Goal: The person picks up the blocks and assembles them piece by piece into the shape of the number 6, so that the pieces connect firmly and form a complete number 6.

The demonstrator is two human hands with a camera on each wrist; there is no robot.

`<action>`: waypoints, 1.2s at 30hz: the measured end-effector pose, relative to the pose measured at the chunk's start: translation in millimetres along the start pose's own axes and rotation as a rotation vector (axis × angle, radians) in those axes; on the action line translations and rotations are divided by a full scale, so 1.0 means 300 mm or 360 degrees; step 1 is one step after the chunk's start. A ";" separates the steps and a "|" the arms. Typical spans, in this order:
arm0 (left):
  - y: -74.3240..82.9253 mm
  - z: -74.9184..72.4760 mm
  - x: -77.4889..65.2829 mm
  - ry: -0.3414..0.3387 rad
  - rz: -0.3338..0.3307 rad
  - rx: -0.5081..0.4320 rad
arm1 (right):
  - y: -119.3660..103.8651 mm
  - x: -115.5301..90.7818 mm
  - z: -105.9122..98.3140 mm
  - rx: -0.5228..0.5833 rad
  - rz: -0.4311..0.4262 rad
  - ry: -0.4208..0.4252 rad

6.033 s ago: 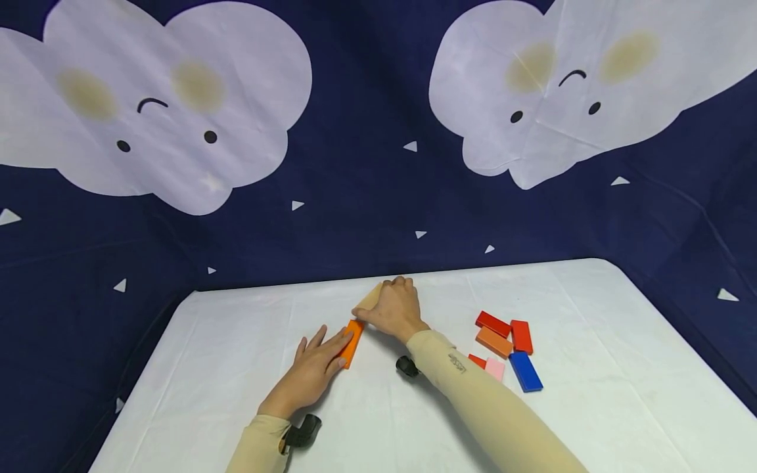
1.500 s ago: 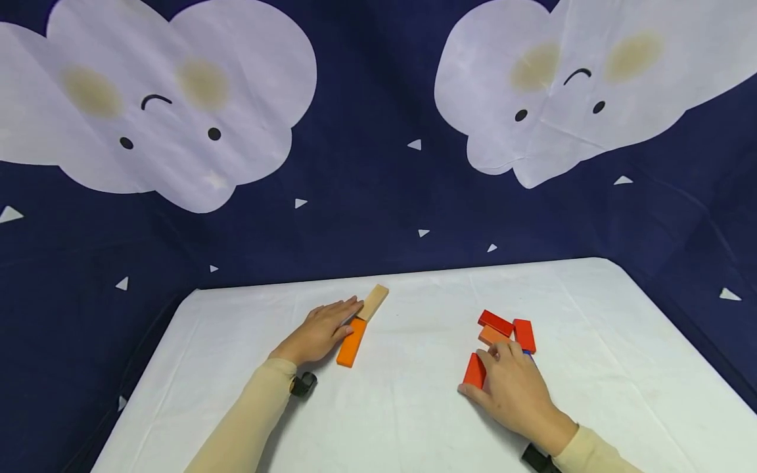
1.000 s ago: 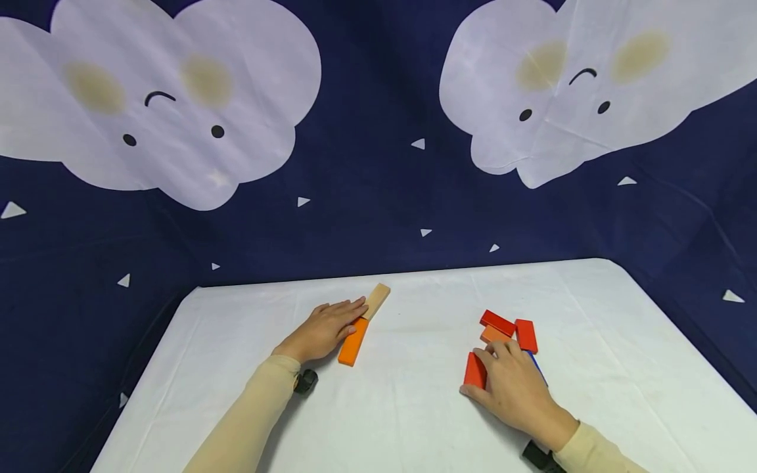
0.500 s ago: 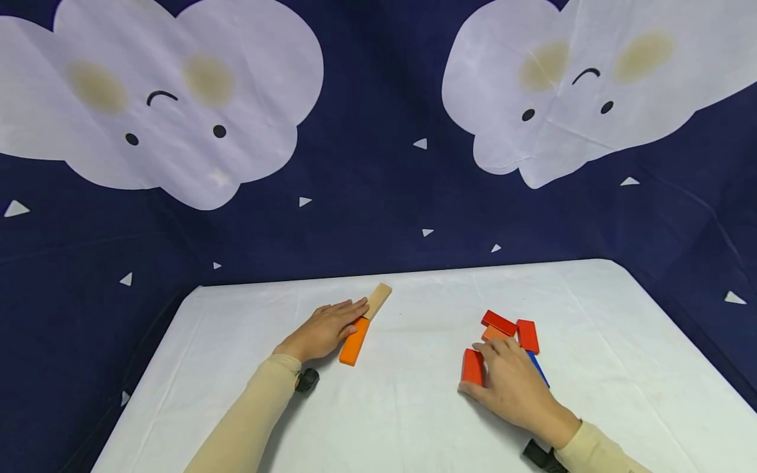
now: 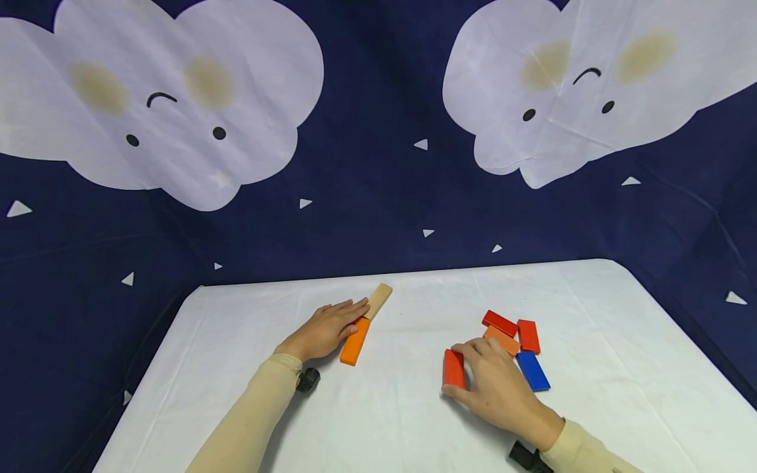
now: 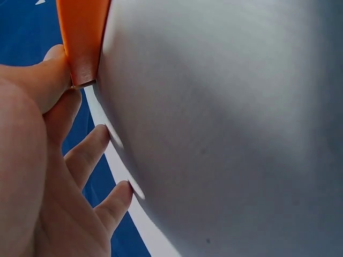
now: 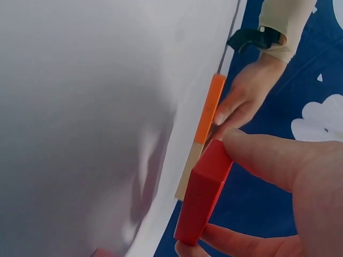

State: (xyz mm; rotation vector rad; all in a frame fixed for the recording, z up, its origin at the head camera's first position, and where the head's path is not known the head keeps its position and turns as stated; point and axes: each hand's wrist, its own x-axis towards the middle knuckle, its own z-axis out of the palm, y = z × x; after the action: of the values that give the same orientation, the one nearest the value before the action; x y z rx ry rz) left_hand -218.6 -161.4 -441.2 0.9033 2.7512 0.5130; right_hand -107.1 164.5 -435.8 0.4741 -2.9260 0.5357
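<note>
My left hand [image 5: 324,330] lies with straight fingers beside two flat blocks set end to end. Its fingertips reach the pale wooden block [image 5: 379,299], and its thumb touches the orange block [image 5: 355,343]. In the left wrist view, the thumb [image 6: 45,80] meets the orange block's end. My right hand [image 5: 499,387] pinches a red block [image 5: 454,369] by its two ends, thumb at the near end and fingertips at the far end. The right wrist view shows this red block [image 7: 201,193] between thumb and fingers, its palm-side partly hidden in the head view.
Right of the right hand lie two more red blocks, one slanted [image 5: 499,323] and one farther right [image 5: 529,336]. An orange-brown block [image 5: 503,341] and a blue block [image 5: 533,371] lie by them. The white table [image 5: 414,420] ends at a dark blue cloud-patterned cloth [image 5: 367,217].
Six seconds ago the right hand was at the pale block; it since went to the right-hand blocks, gripped a red one and brought it left. The left hand shifted up towards the blocks' joint.
</note>
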 end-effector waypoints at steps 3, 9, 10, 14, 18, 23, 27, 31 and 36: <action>0.001 0.000 0.001 -0.0001 0.0003 -0.0001 | -0.022 0.008 0.003 0.0016 -0.0019 -0.0020; -0.001 0.004 0.003 -0.0005 0.0001 0.0011 | -0.066 0.021 0.017 0.0075 -0.0041 -0.0071; -0.001 0.005 0.003 -0.0004 0.0001 0.0014 | -0.073 0.023 0.021 0.0083 -0.0046 -0.0075; -0.001 0.007 0.005 -0.0004 0.0002 0.0019 | -0.096 0.033 0.037 0.0096 -0.0093 -0.0074; -0.001 0.007 0.006 0.0003 -0.0010 0.0022 | -0.119 0.044 0.051 0.0095 -0.0175 -0.0074; -0.001 0.007 0.005 0.0009 -0.0010 0.0011 | -0.146 0.054 0.063 0.0103 -0.0265 -0.0083; -0.003 0.007 0.004 0.0022 0.0006 0.0006 | -0.164 0.061 0.072 0.0100 -0.0305 -0.0092; -0.002 0.006 0.004 0.0022 -0.0002 -0.0005 | -0.182 0.071 0.078 0.0105 -0.0327 -0.0112; -0.004 0.007 0.005 0.0017 -0.0010 -0.0013 | -0.201 0.083 0.088 0.0108 -0.0361 -0.0116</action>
State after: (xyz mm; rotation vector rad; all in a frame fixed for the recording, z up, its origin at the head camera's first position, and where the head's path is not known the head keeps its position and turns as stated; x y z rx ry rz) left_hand -219.9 -160.9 -443.7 0.8922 2.7584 0.5288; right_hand -112.7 94.3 -436.1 0.8383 -2.8751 0.5989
